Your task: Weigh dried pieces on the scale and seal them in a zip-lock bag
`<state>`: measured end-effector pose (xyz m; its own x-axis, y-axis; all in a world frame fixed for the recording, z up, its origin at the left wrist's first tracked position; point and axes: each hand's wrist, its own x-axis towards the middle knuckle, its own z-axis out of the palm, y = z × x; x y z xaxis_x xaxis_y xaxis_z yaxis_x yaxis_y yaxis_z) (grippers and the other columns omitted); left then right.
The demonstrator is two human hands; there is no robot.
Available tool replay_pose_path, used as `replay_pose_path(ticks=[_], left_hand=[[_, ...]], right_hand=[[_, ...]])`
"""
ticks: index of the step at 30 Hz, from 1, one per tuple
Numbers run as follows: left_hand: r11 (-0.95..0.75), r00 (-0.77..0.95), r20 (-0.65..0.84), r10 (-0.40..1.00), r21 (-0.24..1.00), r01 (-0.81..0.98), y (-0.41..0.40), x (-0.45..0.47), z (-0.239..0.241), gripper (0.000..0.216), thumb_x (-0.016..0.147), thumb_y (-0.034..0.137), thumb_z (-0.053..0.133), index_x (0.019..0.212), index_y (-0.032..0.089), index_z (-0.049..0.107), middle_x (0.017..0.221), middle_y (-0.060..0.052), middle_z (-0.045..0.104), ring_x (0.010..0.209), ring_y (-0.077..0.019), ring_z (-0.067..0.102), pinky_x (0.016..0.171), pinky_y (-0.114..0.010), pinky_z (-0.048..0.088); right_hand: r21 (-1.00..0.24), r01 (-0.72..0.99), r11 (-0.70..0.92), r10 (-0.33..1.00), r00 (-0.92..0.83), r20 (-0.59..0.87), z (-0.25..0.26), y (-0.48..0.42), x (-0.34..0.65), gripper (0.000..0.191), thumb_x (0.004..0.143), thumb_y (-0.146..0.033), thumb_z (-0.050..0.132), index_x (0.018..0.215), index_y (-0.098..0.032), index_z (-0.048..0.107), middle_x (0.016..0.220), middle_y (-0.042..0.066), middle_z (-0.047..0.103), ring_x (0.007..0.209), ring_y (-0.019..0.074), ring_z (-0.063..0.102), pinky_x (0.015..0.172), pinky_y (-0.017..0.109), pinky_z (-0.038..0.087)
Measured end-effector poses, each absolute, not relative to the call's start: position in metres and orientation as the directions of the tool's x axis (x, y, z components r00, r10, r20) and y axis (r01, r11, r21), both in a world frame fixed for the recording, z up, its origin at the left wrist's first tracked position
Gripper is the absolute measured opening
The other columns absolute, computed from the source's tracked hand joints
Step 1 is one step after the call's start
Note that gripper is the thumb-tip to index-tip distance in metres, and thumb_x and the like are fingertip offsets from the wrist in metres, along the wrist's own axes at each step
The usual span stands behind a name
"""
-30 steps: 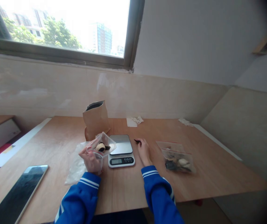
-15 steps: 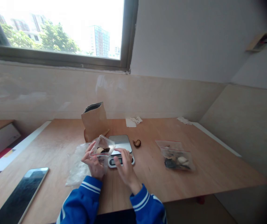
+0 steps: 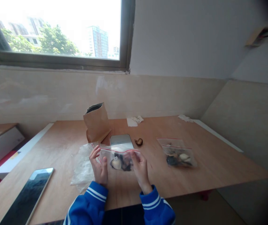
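Both hands hold a small clear zip bag [image 3: 120, 157] with a red seal strip, stretched between them above the wooden table [image 3: 61, 147]. Dark and pale dried pieces sit inside it. My left hand [image 3: 98, 167] pinches the bag's left end and my right hand [image 3: 140, 168] pinches its right end, fingers closed on the plastic. Just behind the bag lies a small digital scale [image 3: 121, 140], partly hidden by it. One dark dried piece [image 3: 138, 142] lies loose on the table to the right of the scale.
A brown paper bag [image 3: 96, 122] stands open behind the scale. A second filled zip bag [image 3: 178, 153] lies at the right, a heap of clear bags [image 3: 82, 167] at the left. A phone [image 3: 28, 193] rests at the near left. Crumpled tissue [image 3: 135, 120] lies by the wall.
My right hand came off the loose dried piece, crossed over the scale and took the bag's right end. The bag has dropped lower and is now stretched flat between both hands.
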<state>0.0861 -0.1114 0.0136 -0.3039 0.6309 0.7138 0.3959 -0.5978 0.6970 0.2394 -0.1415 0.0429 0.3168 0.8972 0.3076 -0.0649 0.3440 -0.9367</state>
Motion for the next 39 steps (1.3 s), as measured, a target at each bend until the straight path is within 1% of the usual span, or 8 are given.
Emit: replay_pose_path(ticks=[5,8,11,14,17,21,27,39], left_hand=[[-0.651,0.001,0.681,0.732,0.700,0.294,-0.114,0.082,0.006,0.033,0.087,0.042,0.049,0.110,0.019,0.056,0.103,-0.010,0.066,0.095,-0.0240,0.064,0.085,-0.040,0.050],[-0.568,-0.060,0.602,0.796,0.779,0.266,-0.116,0.085,0.004,0.028,0.089,0.041,0.048,0.105,0.019,0.057,0.090,-0.007,0.069,0.072,-0.0184,0.066,0.066,-0.033,0.054],[-0.492,-0.194,0.566,0.801,0.807,0.327,-0.115,0.087,0.005,0.023,0.087,0.040,0.052,0.093,0.020,0.060,0.077,-0.003,0.068,0.058,-0.0143,0.061,0.056,-0.028,0.051],[-0.447,-0.157,0.535,0.830,0.807,0.387,-0.118,0.085,0.006,0.022,0.082,0.041,0.059,0.088,0.020,0.063,0.077,-0.003,0.068,0.060,-0.0148,0.061,0.059,-0.029,0.051],[-0.349,-0.076,0.389,0.918,0.884,0.313,-0.123,0.083,0.006,0.025,0.084,0.042,0.057,0.095,0.020,0.062,0.080,-0.003,0.069,0.063,-0.0159,0.063,0.057,-0.028,0.050],[-0.297,0.016,0.300,0.954,0.933,0.205,-0.126,0.083,0.007,0.026,0.087,0.043,0.051,0.093,0.019,0.060,0.081,-0.003,0.069,0.076,-0.0186,0.066,0.069,-0.030,0.051],[-0.233,-0.026,0.248,0.968,0.937,0.260,-0.124,0.083,0.008,0.029,0.086,0.046,0.051,0.084,0.019,0.062,0.074,0.000,0.066,0.074,-0.0172,0.063,0.072,-0.028,0.047],[-0.222,-0.017,0.229,0.973,0.956,0.190,-0.125,0.083,0.006,0.032,0.087,0.047,0.050,0.086,0.018,0.064,0.076,-0.001,0.066,0.066,-0.0143,0.056,0.063,-0.024,0.043]], right_hand=[[-0.928,0.045,0.370,0.899,0.237,0.369,0.031,-0.144,0.243,0.032,0.086,-0.048,0.054,0.084,-0.019,0.069,0.075,0.004,0.070,0.068,0.0182,0.066,0.064,0.029,0.053],[-0.937,0.075,0.342,0.887,0.302,0.348,0.022,-0.141,0.244,0.034,0.086,-0.049,0.054,0.088,-0.019,0.069,0.073,0.004,0.069,0.066,0.0178,0.066,0.064,0.029,0.053],[-0.971,-0.023,0.239,0.873,0.442,0.205,0.011,-0.136,0.250,0.040,0.084,-0.054,0.053,0.086,-0.017,0.067,0.063,0.003,0.067,0.058,0.0176,0.064,0.055,0.027,0.051],[-0.978,-0.082,0.192,0.875,0.466,0.132,0.003,-0.134,0.257,0.042,0.082,-0.057,0.055,0.083,-0.016,0.065,0.056,0.002,0.064,0.054,0.0174,0.062,0.051,0.026,0.050],[-0.982,-0.064,0.180,0.878,0.460,0.131,-0.002,-0.134,0.261,0.043,0.080,-0.057,0.057,0.083,-0.015,0.066,0.057,0.001,0.063,0.055,0.0175,0.062,0.052,0.027,0.050],[-0.991,-0.009,0.137,0.890,0.440,0.118,-0.009,-0.137,0.263,0.043,0.081,-0.057,0.056,0.085,-0.015,0.066,0.069,0.006,0.068,0.065,0.0204,0.066,0.063,0.030,0.052],[-0.983,0.052,0.176,0.909,0.376,0.182,-0.015,-0.143,0.268,0.044,0.087,-0.057,0.045,0.088,-0.018,0.066,0.087,0.009,0.071,0.085,0.0222,0.066,0.077,0.031,0.051],[-0.977,0.055,0.206,0.836,0.510,0.205,-0.008,-0.147,0.269,0.042,0.087,-0.059,0.045,0.080,-0.019,0.059,0.064,0.002,0.064,0.060,0.0167,0.060,0.060,0.027,0.047]])
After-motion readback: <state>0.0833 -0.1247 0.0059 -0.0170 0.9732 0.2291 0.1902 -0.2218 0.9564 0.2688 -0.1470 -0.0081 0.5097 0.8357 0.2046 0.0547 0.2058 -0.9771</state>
